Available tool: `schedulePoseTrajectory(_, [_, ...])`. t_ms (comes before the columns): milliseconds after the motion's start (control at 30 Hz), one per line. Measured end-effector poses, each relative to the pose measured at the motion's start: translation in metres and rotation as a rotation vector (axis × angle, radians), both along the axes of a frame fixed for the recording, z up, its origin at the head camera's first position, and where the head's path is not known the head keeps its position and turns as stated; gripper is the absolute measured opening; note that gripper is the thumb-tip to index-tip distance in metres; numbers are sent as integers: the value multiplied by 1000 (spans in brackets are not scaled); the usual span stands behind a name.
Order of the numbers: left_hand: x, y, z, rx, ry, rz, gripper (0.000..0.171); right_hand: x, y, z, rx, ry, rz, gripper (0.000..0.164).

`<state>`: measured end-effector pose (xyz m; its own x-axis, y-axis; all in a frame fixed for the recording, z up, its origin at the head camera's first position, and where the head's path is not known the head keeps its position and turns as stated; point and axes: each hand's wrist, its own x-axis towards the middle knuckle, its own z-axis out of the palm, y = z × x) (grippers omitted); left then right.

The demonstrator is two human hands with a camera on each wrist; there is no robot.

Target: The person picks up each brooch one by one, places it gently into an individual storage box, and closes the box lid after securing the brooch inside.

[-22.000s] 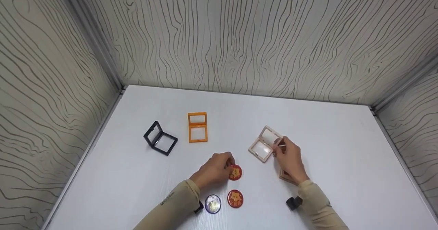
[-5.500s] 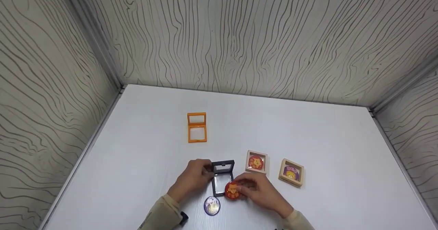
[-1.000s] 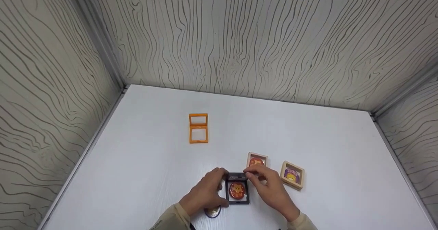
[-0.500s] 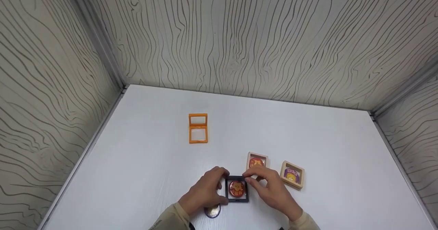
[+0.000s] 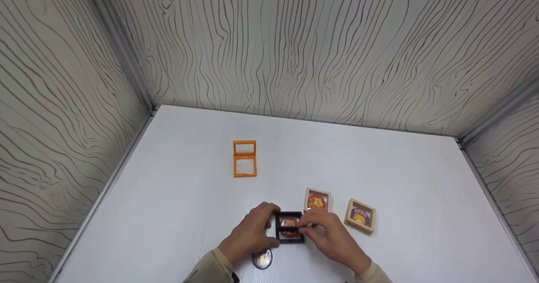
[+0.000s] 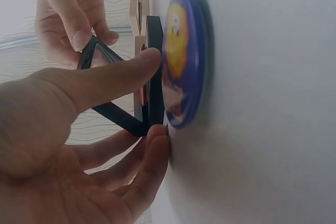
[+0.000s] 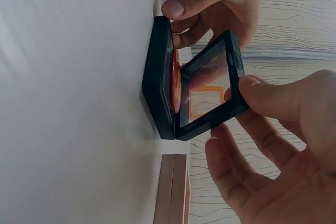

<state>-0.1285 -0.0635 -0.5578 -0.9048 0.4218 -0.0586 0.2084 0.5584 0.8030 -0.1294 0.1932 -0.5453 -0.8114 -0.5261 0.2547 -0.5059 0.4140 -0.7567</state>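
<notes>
A black hinged display frame [image 5: 291,241] sits on the white table with its lid partly lowered. My left hand [image 5: 250,232] grips the frame's base at the left side, thumb at the front corner and fingers toward the back. Thumb and fingers of my right hand [image 5: 334,238] pinch the lid's free edge. In the right wrist view the lid [image 7: 210,121] leans at an angle above the base, and a red badge [image 7: 176,87] with a yellow figure lies inside. A purple-rimmed badge [image 6: 198,66] rests on the table right beside my left thumb.
An orange display frame [image 5: 245,175] stands unfolded farther back. Behind my right hand is a pale pink frame [image 5: 308,195] with a red badge inside; to its right lies a light wooden-toned frame [image 5: 357,228] with a purple badge. Patterned walls [image 5: 286,55] enclose the table.
Earlier the black frame was moved from the left to the middle, and the red badge was put inside. Over the last second my right hand has swung the lid forward over the badge.
</notes>
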Motion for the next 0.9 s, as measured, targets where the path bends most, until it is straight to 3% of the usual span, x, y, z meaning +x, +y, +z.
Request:
schedulePoseTrajectory(333, [0, -1, 0, 1, 24, -6, 69, 2, -3, -1, 30, 74, 7, 23])
schedulePoseTrajectory(900, [0, 1, 1, -6, 2, 5, 70, 3, -4, -3, 90, 93, 24, 21])
